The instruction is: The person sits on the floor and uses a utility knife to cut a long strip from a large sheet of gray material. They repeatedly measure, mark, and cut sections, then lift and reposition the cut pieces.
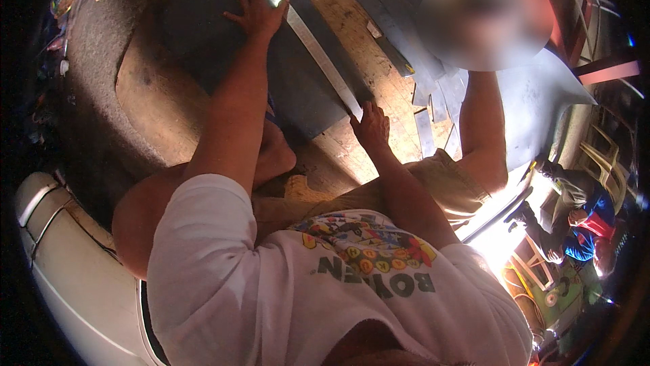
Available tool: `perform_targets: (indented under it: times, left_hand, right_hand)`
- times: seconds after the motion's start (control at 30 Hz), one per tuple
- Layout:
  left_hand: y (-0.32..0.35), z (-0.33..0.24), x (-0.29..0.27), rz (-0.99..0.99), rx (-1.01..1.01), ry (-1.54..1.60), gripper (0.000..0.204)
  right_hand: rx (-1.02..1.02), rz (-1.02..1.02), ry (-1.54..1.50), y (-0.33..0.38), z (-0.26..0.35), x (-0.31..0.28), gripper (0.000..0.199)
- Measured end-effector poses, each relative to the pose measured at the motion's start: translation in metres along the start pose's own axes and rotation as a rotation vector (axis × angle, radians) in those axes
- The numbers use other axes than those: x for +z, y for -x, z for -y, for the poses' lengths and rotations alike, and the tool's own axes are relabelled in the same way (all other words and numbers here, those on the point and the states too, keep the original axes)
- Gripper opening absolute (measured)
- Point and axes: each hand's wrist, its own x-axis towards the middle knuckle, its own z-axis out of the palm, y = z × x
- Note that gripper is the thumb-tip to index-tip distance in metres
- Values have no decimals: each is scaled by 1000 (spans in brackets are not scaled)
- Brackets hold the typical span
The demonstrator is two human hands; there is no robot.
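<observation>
A long, straight metal ruler (313,49) lies slantwise across a dark grey flat sheet (291,92). My left hand (259,15) presses down on its far part, fingers spread, thumb against the ruler. Down at the near end, my right hand (372,126) has its fingers curled, with thumb and forefinger at the ruler's tip. Whether anything small is also in that hand is hidden. The sheet rests on a worn brown wooden board (159,109).
Several narrow grey offcuts (425,129) lie right of my right hand. A larger grey sheet (535,112) with a raised, curved corner is farther right. My bent bare leg (484,122) stands between. A pale rounded object (74,264) is at the left. Another person (589,224) sits at the right.
</observation>
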Motion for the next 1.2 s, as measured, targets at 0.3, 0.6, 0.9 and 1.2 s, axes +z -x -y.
perform_targets:
  times: [0.3, 0.6, 0.9, 1.2]
  left_hand:
    - [-3, -2, -7, 27, -1, -34, 97]
    - [-5, -7, -3, 132, -32, -56, 101]
    - [-2, 31, 16, -85, 47, 254, 122]
    - [-3, 7, -69, 353, 276, -331, 143]
  right_hand:
    - [55, 63, 13, -5, 4, -3, 46]
    - [36, 37, 12, -1, 4, -10, 51]
    - [-24, -175, 148, -74, -2, -80, 41]
    - [-74, 28, 362, -155, -33, -100, 48]
